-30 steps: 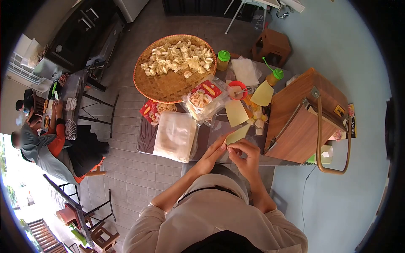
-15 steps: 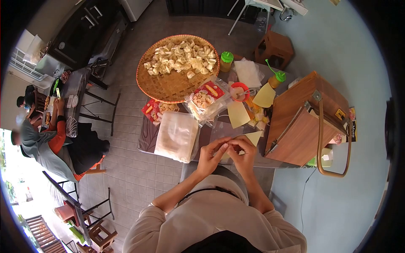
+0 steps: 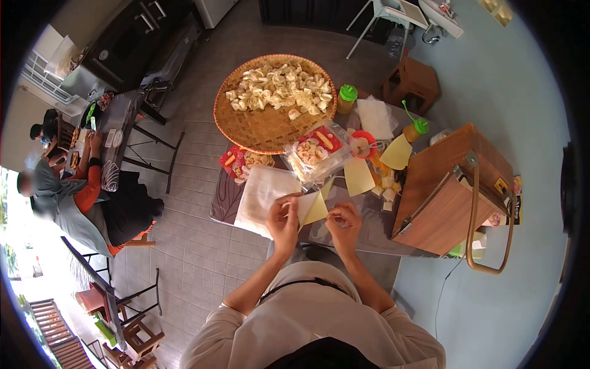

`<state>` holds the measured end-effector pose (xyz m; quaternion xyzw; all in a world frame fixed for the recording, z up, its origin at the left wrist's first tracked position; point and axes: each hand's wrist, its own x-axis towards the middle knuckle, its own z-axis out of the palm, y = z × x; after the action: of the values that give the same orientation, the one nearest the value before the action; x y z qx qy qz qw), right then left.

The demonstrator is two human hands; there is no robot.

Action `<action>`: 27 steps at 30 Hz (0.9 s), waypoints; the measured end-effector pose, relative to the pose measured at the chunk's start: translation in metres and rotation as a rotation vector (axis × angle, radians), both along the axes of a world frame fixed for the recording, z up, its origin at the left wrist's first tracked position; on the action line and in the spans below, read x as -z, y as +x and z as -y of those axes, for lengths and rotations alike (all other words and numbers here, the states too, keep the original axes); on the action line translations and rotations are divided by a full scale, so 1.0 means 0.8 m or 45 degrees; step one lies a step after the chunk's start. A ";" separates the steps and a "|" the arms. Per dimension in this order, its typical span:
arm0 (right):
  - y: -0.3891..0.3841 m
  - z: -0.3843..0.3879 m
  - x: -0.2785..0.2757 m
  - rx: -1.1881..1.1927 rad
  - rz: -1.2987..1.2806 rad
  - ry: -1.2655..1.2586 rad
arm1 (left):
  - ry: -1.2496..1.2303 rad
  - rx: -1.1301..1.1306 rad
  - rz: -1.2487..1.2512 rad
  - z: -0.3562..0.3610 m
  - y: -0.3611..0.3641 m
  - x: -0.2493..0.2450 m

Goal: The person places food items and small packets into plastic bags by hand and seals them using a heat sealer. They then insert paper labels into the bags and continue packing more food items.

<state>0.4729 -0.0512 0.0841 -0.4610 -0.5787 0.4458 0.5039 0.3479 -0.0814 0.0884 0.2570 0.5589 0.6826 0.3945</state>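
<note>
My left hand [image 3: 283,224] holds a pale yellow sheet [image 3: 315,210] by its left side, just above the table's front edge. To the right of that sheet is my right hand [image 3: 343,226], its fingers curled together; whether anything is between them is too small to tell. A stack of clear plastic bags [image 3: 261,195] lies left of the sheet. Beyond my hands, another yellow sheet [image 3: 359,177] rests near a red bowl [image 3: 362,144] with a utensil in it. Filled packs with red labels [image 3: 315,147] sit in the middle of the table.
A round woven tray [image 3: 258,132] of folded pale pieces stands at the back. Green-capped bottles [image 3: 347,98] are behind the bowl. On the right stands a wooden box [image 3: 439,200] with a curved handle. Another person [image 3: 80,197] sits at a far-left table.
My hands have moved apart, the left one going left with the yellow sheet, which now hangs between them. The whole view has shifted slightly.
</note>
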 end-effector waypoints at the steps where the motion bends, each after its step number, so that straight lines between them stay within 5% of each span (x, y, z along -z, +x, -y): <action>1: -0.006 0.000 0.005 0.032 -0.109 -0.048 | 0.021 -0.093 0.072 -0.003 -0.009 0.000; 5: -0.032 0.001 0.035 -0.047 -0.289 -0.136 | -0.047 -0.267 0.198 0.001 -0.041 0.005; 8: -0.058 0.002 0.056 0.081 -0.629 -0.511 | -0.074 -0.364 0.263 0.007 -0.063 0.008; 14: -0.104 -0.018 0.099 0.158 -0.755 -0.734 | 0.000 -0.666 -0.101 0.006 -0.143 0.027; 22: -0.164 -0.067 0.171 0.329 -0.115 -0.644 | 0.073 -0.773 -0.355 0.009 -0.308 0.029; 27: -0.171 -0.082 0.198 0.384 -0.072 -0.793 | 0.061 -0.786 -0.468 0.012 -0.367 0.022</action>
<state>0.3364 0.0140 -0.0741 -0.6604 -0.3260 0.5340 0.4152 0.0547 -0.0908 0.0708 0.2038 0.6556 0.7249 0.0567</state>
